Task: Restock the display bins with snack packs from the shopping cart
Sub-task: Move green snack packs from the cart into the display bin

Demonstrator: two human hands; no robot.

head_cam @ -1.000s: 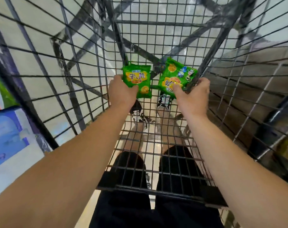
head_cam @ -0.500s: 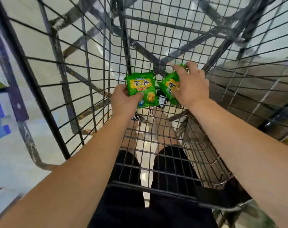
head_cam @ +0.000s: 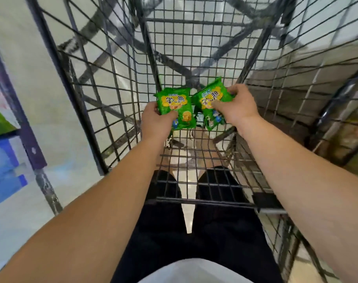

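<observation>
Hands gripping glossy green snack packs, wire-mesh cart

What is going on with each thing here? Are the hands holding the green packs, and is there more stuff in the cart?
Left hand: holds the left snack pack by its lower left corner.
Right hand: holds the right snack pack by its right side.
Left snack pack: sealed, held up inside the cart.
Right snack pack: sealed, tilted, beside the left one.
Shopping cart: no other packs visible inside.
</observation>
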